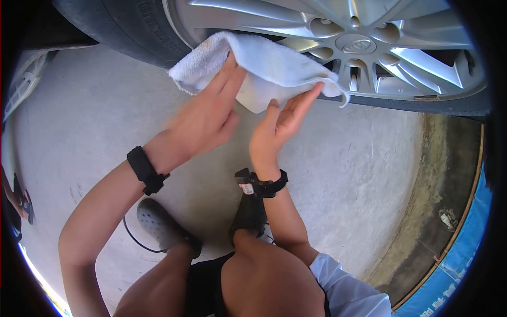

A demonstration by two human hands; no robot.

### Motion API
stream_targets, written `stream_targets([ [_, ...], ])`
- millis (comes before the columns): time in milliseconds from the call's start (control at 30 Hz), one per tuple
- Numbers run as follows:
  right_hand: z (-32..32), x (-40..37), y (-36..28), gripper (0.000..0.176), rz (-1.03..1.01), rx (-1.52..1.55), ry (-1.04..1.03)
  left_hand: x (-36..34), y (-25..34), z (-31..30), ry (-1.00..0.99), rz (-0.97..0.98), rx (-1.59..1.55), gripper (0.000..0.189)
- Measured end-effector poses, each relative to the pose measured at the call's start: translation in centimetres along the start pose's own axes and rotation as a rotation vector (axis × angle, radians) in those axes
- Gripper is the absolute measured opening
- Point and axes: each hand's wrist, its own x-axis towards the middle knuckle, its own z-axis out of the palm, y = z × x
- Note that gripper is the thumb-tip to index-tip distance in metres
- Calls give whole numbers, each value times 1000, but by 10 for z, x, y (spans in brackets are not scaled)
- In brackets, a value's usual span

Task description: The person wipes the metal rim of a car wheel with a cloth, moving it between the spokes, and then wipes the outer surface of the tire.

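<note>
A white terry towel (280, 61) hangs spread and folded between my two hands, in front of the car wheel's silver rim (412, 58). My left hand (203, 121) grips its left part, with fingertips tucked into the fold and partly hidden. At the lower right edge, my right hand (280, 124) has the cloth over its fingers, thumb on the near side. The towel's back edge overlaps the rim and tire (140, 34) in this view. Each wrist wears a black strap.
Grey concrete floor (359, 174) lies beneath, with my shoes (161, 224) close below the hands. A blue banner (462, 253) runs along the right side, beside a stained floor strip. At the far left, another person's foot (25, 203) shows.
</note>
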Motion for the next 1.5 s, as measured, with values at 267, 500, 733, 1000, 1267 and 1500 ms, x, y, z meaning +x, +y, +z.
stream_targets([
  [267, 5, -36, 15, 87, 97, 185, -36, 25, 2, 23, 78, 105, -15, 79],
  [500, -4, 31, -7, 87, 73, 109, 13, 44, 35, 8, 11, 118, -475, 82],
  [733, 1, 38, 31, 64, 73, -40, -1, 47, 16, 16, 62, 147, -368, 73],
  [1000, -3, 39, 59, 54, -11, -202, -63, 20, 25, 27, 184, -84, -228, 66],
  [1267, 0, 43, 44, 59, -16, 83, 50, 3, 22, 29, 204, -206, -407, 62],
  [1500, -6, 51, 39, 47, 51, 87, 37, 0, 31, 43, 366, -180, -128, 70],
])
